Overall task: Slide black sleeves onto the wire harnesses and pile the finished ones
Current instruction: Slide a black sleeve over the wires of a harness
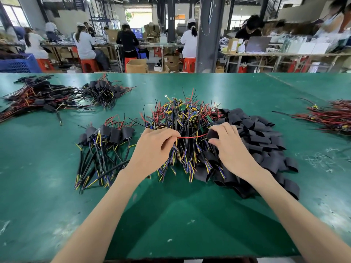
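Green worktable [171,224], wire harnesses [182,118], crowded workshop [138,16]

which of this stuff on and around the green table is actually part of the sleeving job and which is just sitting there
In the job: left hand pinching a red wire; right hand holding a black sleeve; bare harness pile; loose sleeve heap; sleeved harness pile.
Just lying about: right-edge wire bundle; laptop; blue crate; cardboard box.
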Available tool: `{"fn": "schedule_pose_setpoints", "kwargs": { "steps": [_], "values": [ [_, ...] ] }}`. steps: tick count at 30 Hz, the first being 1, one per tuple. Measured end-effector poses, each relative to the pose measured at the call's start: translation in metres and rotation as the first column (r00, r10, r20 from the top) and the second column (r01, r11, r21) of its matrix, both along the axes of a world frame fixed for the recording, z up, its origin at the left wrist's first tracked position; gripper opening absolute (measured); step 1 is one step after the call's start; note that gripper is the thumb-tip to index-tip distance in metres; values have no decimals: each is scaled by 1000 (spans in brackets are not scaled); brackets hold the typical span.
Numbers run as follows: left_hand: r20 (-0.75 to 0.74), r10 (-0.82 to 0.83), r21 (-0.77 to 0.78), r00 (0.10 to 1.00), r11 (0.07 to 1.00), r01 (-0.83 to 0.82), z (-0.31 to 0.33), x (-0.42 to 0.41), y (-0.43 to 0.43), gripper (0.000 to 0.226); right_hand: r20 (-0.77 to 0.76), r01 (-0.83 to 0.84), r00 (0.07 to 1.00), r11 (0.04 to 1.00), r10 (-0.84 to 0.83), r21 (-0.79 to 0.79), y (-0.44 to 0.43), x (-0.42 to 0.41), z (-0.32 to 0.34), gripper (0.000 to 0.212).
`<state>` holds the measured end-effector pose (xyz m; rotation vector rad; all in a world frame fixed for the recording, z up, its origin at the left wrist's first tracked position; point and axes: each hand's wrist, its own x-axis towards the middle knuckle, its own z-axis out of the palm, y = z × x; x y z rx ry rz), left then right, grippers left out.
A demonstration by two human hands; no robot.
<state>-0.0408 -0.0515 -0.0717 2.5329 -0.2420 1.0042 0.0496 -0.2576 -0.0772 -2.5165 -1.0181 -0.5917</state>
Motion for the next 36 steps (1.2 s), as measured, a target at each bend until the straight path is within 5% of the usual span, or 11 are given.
{"fn": "schedule_pose_setpoints", "kwargs": {
  "steps": [14, 25, 31, 36],
  "values": [
    [7, 6, 65, 1000, 998, -7, 0, 0, 2, 15, 22, -47, 999, 976, 43, 211, -1, 3, -2, 27],
    [-5, -1, 59, 1000, 998, 1, -1, 0, -6, 14, 279, -42, 959, 998, 51, -38, 3, -7, 2, 37],
    [-79, -219, -108, 972, 972, 210, -6, -4, -24, 60, 401, -80, 909, 992, 113, -99, 14, -20, -2, 36],
    [-70, -248, -187, 966, 955, 232, -9, -2, -28, 73, 185, -143, 967, 977, 172, -159, 18, -32, 2, 38]
  ]
}}
